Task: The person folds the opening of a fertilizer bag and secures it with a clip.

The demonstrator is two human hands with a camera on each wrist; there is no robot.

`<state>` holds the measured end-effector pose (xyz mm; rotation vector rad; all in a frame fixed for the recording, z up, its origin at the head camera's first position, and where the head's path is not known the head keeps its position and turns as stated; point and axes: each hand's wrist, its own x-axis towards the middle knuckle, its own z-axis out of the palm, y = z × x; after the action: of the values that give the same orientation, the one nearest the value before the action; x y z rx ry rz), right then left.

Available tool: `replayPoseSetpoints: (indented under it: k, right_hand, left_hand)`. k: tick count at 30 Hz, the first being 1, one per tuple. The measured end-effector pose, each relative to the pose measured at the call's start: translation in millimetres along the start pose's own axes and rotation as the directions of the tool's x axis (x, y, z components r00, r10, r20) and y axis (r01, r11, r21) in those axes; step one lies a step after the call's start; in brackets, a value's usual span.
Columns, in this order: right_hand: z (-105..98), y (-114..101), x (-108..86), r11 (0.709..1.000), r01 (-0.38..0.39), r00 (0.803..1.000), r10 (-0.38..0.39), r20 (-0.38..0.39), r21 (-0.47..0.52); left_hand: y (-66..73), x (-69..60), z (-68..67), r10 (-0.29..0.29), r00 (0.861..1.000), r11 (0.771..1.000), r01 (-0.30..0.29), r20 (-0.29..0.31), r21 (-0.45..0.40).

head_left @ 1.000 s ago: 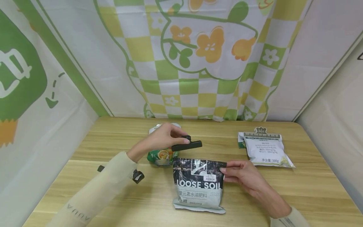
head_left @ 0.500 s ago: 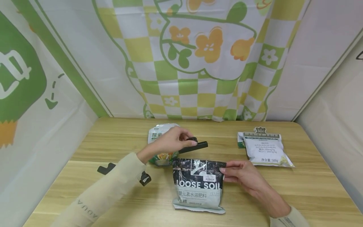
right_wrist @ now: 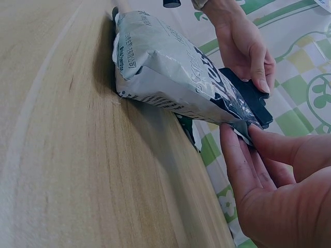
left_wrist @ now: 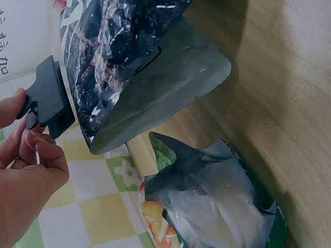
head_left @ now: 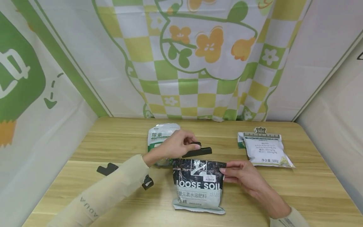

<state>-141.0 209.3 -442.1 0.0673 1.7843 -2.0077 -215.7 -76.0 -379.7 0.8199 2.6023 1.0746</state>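
Note:
A black and pale grey "LOOSE SOIL" bag (head_left: 198, 194) stands upright, printed side facing me. My right hand (head_left: 245, 175) pinches its upper right corner between thumb and fingers; the right wrist view shows the top edge (right_wrist: 240, 129) folded there. With thumb and fingers my left hand (head_left: 178, 143) grips a black bag clip (head_left: 199, 152), held just above and behind the bag's top. In the left wrist view the clip (left_wrist: 50, 98) is close beside the bag's dark printed panel (left_wrist: 116, 51), seemingly apart from it.
Behind the left hand is a white and green pouch (head_left: 163, 130), partly covered. More black clip parts (head_left: 106, 169) lie at the left, partly under my sleeve (head_left: 113, 189). At the back right lies a white 500g bag (head_left: 266, 151) with a piano-patterned clip (head_left: 261, 135) on top.
My left hand has moved right and down with the black clip, nearer the soil bag's top edge. The right hand and the bag stay in place.

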Motion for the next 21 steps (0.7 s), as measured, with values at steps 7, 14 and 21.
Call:
replayPoseSetpoints:
  k: [7,14,21]
  right_hand:
    - [0.2,-0.5,-0.4,1.0,0.002,1.0,-0.002,-0.001,-0.001]
    - [0.4,-0.3,-0.4,1.0,0.003,1.0,-0.003,0.002,-0.004]
    - [-0.2,0.7,-0.4,1.0,0.005,1.0,-0.005,0.003,0.016]
  left_hand:
    - [0.5,-0.1,0.4,0.02,1.0,1.0,-0.02,0.005,0.013]
    - [1.5,1.8,0.6,0.028,0.998,1.0,-0.028,0.058,-0.009]
    - [-1.3,8.0,0.8,0.005,0.994,1.0,-0.003,0.106,-0.023]
